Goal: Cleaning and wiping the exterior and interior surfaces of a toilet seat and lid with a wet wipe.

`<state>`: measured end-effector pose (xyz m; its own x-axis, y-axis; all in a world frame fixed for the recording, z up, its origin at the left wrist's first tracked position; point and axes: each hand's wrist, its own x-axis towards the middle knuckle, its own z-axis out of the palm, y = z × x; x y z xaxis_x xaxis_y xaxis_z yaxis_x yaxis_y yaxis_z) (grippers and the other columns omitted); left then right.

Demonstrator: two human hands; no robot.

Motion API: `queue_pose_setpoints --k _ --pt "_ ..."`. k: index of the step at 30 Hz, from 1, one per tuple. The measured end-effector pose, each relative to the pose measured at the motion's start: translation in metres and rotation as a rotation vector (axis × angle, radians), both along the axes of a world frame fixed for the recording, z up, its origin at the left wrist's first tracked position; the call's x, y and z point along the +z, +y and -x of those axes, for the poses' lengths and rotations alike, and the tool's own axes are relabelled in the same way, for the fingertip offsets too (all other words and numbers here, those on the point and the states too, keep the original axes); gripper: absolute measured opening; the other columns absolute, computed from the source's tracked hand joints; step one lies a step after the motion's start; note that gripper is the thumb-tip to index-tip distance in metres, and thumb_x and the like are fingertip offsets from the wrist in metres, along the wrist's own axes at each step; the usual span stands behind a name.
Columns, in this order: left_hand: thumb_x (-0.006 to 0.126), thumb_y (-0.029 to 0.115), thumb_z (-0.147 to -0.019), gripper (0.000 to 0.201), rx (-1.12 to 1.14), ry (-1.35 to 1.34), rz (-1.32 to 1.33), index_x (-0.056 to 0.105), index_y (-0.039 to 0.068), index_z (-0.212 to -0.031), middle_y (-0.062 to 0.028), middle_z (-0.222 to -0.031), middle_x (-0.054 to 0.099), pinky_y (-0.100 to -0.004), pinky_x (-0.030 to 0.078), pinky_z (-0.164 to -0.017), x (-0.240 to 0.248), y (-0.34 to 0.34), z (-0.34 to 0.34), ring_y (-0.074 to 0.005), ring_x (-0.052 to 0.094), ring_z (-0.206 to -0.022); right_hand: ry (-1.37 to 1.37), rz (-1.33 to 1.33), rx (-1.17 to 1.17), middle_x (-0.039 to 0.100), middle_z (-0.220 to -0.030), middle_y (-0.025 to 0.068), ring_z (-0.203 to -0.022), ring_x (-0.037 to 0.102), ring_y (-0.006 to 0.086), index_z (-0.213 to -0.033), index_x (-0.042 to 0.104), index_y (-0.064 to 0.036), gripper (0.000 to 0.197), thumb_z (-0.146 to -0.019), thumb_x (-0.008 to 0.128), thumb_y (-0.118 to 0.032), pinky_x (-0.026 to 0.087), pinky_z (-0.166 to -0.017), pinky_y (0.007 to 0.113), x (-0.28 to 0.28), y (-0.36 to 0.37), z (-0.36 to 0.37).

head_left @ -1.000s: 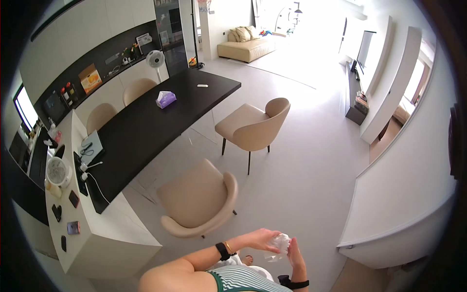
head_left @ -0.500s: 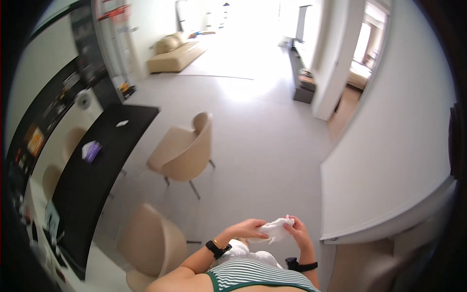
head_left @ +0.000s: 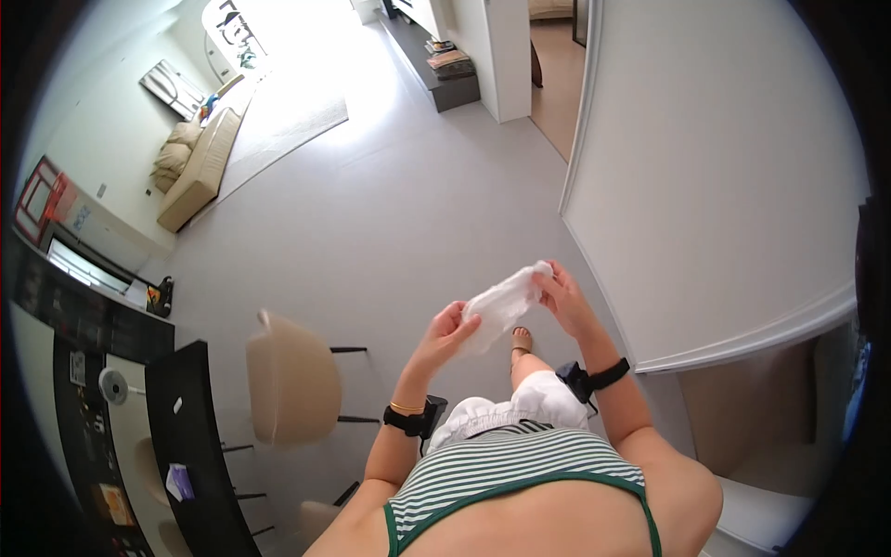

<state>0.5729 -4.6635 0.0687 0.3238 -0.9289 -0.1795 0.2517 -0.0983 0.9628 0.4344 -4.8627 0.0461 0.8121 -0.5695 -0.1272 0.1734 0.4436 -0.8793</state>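
A thin, partly see-through white sheet (head_left: pixel 502 302), much like a plastic bag, is stretched between my two hands in front of my body. My left hand (head_left: pixel 447 332) pinches its lower left end between thumb and fingers. At the upper right end, my right hand (head_left: pixel 559 294) grips the gathered edge. The sheet's middle hangs loose and slightly blurred, and its exact kind is unclear. Both wrists carry black straps with small dark devices.
Beige chairs (head_left: pixel 292 381) stand at my left beside a dark table (head_left: pixel 190 408) with a purple-and-white packet (head_left: pixel 180 482) on it. A white wall panel (head_left: pixel 715 167) rises on my right. A beige sofa (head_left: pixel 200 172) and a low dark cabinet (head_left: pixel 427 60) lie farther off.
My hands have risen and moved farther from my body, spreading the bunched white sheet wider. The view has turned right, and the chairs and table now appear lower and farther left.
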Motion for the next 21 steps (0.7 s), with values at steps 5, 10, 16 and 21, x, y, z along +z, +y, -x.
queue_pose_setpoints --k 5,10,16,21 --pt "0.056 0.025 -0.094 0.031 0.093 -0.062 -0.028 0.049 0.004 -0.116 -0.0027 -0.096 0.062 -0.0218 0.046 -0.071 0.013 -0.103 -0.074 -0.0061 0.057 -0.083 0.09 -0.041 -0.081 0.059 -0.094 -0.0001 -0.084 0.057 0.0082 -0.115 0.049 -0.0088 0.03 -0.092 0.057 -0.025 0.048 -0.07 0.025 0.024 -0.11 -0.072" --pt "0.051 0.034 -0.096 0.032 0.228 0.024 -0.051 0.049 0.008 -0.115 0.0013 -0.093 0.059 -0.0212 0.042 -0.07 -0.001 -0.179 -0.149 -0.0044 0.052 -0.08 0.125 0.212 -0.174 0.059 -0.089 0.001 -0.073 0.057 0.0077 -0.114 0.048 -0.0063 0.032 -0.093 0.055 -0.029 0.048 -0.06 0.023 0.037 -0.206 -0.143" --pt "0.041 0.047 -0.097 0.042 0.284 -0.055 -0.093 0.045 0.01 -0.118 0.0026 -0.092 0.056 -0.0232 0.04 -0.07 -0.041 -0.282 -0.251 -0.0046 0.049 -0.078 0.166 0.142 0.035 0.06 -0.09 0.0012 -0.079 0.059 0.0082 -0.114 0.049 -0.0073 0.031 -0.093 0.055 -0.029 0.05 -0.066 0.024 0.038 -0.29 -0.24" --pt "0.034 0.052 -0.097 0.048 0.127 0.083 -0.023 0.037 0.012 -0.124 -0.0007 -0.101 0.058 -0.0233 0.042 -0.076 -0.052 -0.387 -0.352 -0.0074 0.053 -0.089 0.055 -0.119 0.181 0.062 -0.093 0.0029 -0.084 0.061 0.0127 -0.114 0.052 -0.0099 0.03 -0.092 0.055 -0.029 0.051 -0.074 0.029 0.027 -0.373 -0.341"
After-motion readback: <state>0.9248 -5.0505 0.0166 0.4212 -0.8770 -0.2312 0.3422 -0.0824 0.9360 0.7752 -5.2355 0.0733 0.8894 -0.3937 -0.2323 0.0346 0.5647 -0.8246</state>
